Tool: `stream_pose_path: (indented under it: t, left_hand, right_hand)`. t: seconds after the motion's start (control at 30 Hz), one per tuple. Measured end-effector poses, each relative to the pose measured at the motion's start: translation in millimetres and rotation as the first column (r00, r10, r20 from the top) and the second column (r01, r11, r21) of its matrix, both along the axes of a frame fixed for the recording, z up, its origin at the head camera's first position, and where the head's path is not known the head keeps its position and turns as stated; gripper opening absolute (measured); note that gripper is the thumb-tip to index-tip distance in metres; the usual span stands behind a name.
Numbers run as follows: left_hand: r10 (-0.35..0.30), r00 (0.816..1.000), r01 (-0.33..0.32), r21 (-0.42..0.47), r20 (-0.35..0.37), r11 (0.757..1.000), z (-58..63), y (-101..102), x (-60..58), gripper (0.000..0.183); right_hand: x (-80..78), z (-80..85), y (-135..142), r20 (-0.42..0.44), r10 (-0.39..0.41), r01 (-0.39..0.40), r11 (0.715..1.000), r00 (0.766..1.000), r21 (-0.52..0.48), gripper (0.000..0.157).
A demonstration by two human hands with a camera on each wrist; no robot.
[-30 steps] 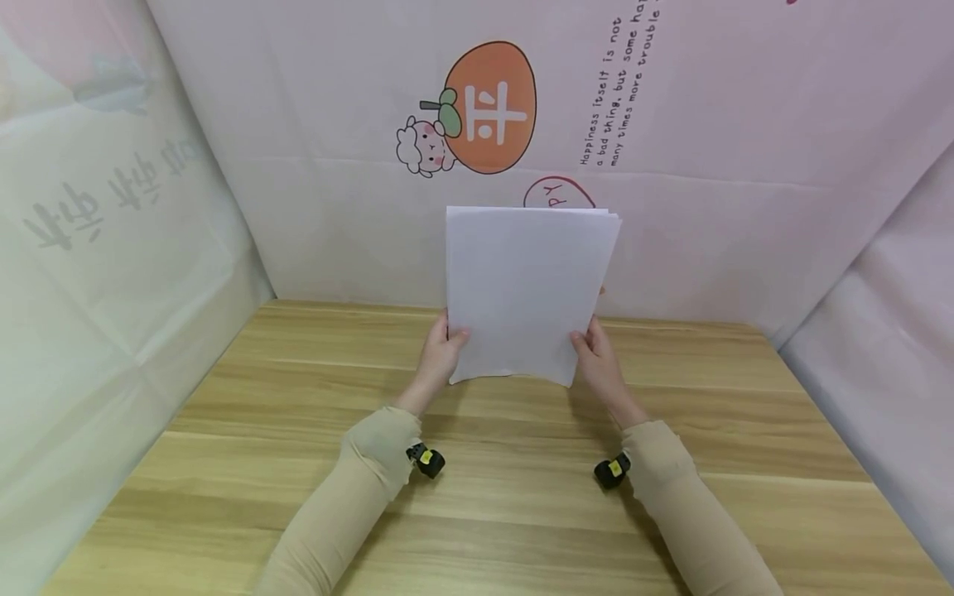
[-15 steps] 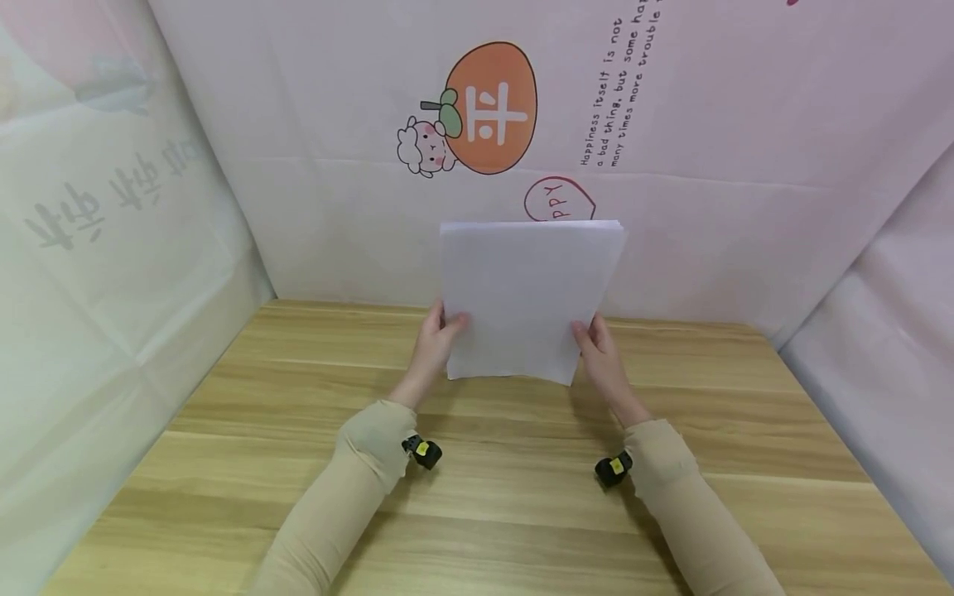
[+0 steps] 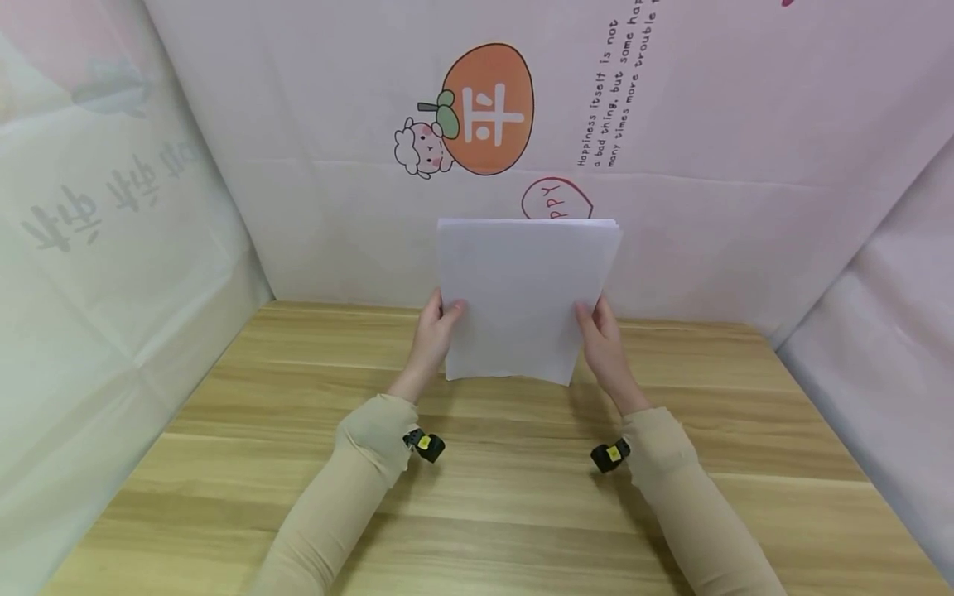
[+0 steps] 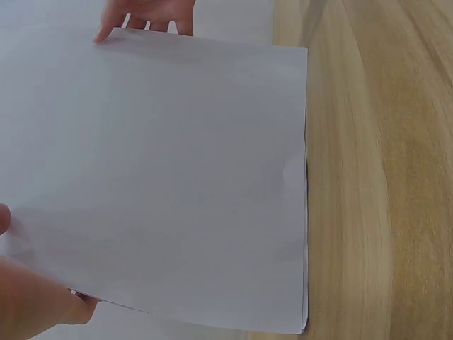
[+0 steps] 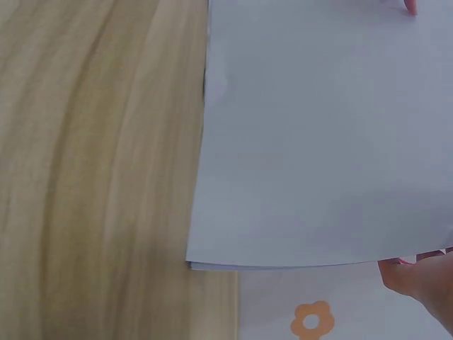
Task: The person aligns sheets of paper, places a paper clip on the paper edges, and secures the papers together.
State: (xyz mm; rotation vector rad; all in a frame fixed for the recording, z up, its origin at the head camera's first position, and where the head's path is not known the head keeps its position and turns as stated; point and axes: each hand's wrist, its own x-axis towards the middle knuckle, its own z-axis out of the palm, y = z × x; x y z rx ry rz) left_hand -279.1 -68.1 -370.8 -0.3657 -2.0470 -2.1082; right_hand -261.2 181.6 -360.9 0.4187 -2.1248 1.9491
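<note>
A stack of white paper sheets [image 3: 522, 290] stands nearly upright over the far part of the table, its blank face toward me. My left hand [image 3: 431, 338] grips the stack's left edge, thumb on the front and fingers behind. On the opposite edge my right hand [image 3: 605, 346] holds it the same way. In the left wrist view the stack [image 4: 163, 177] fills most of the picture, its lower corner showing slightly uneven layers. The right wrist view shows the sheets [image 5: 318, 142] with their edges close together at the corner. The fingers behind the paper are mostly hidden.
A wood-grain table [image 3: 507, 513] spreads beneath both arms. Behind it hangs a pale printed cloth [image 3: 715, 240] with an orange fruit drawing [image 3: 514, 74] and lettering. More cloth [image 3: 134, 314] walls the left and right sides. Each wrist carries a small black camera [image 3: 428, 447].
Over the second, the stack's top edge has dropped slightly and its upper sheets line up more evenly. Both hands have slid a little higher along its side edges.
</note>
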Motion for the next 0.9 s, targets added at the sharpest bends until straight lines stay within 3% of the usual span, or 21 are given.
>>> stream_pose_path:
  t: [0.33, 0.6, 0.77, 0.9]
  left_hand:
    - [-0.041, 0.999, 0.041, 0.025, 0.013, 0.999, 10.8, 0, 4.4, 0.053]
    - [0.025, 0.989, -0.020, -0.034, 0.142, 0.999, 17.5, 4, 7.7, 0.074]
    - [0.042, 0.991, -0.038, -0.036, 0.124, 0.999, 14.8, 5, 6.9, 0.069]
    - [0.009, 0.996, -0.007, -0.021, 0.084, 1.000, 12.5, 6, 6.8, 0.062]
  right_hand:
    - [1.5, 15.3, -2, -0.068, 0.022, -0.021, 1.000, 0.997, 0.009, 0.043]
    - [3.1, 20.7, -4, -0.069, 0.038, -0.035, 0.998, 0.997, 0.046, 0.053]
    - [3.6, 22.8, -6, -0.090, -0.010, 0.016, 0.997, 0.996, 0.070, 0.040]
    - [3.8, 22.2, -7, -0.106, -0.022, 0.028, 0.998, 0.994, 0.064, 0.035]
